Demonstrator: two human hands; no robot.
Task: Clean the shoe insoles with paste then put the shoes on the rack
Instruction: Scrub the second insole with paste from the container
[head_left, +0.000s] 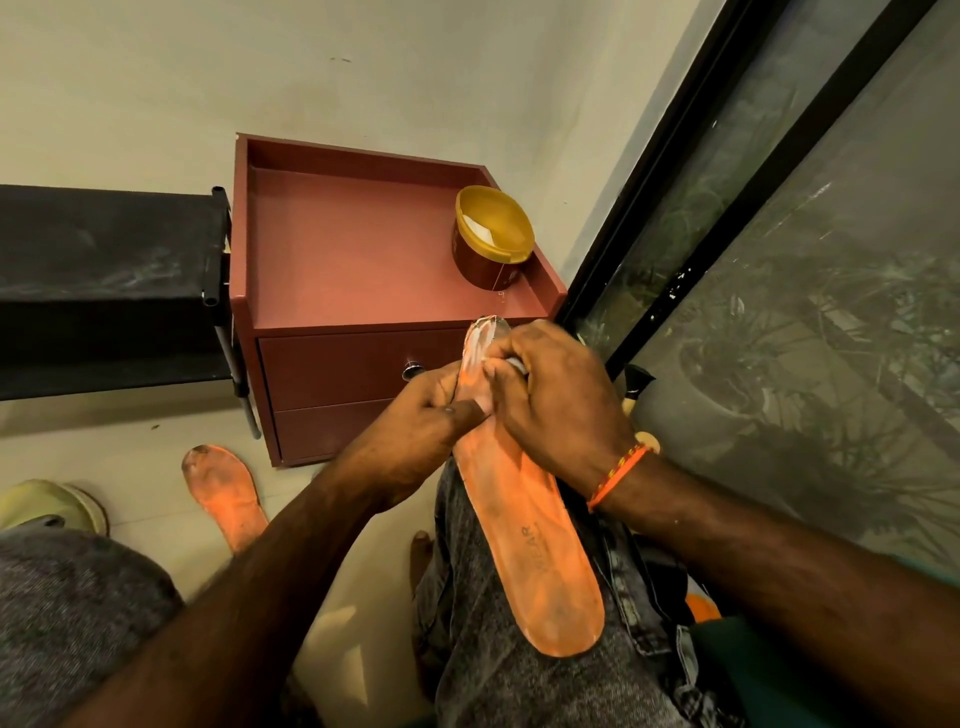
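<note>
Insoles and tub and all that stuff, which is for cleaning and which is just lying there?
For the job: orange insole on the knee, second insole on the floor, open paste tub, black rack.
Just lying there: yellow-green shoe, red cabinet.

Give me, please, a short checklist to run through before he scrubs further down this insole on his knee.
1. Insole steadied on the knee, left hand gripping its toe end: ok.
2. Right hand holding a scrubbing tool: cannot tell, the tool is mostly hidden.
3. Paste on the toe area: ok, white smear visible.
4. Paste tub open on the cabinet: ok.
5. Heel half cleaned: not ok, grime shows.
6. Second insole cleaned: not ok, lies dirty on the floor.
</note>
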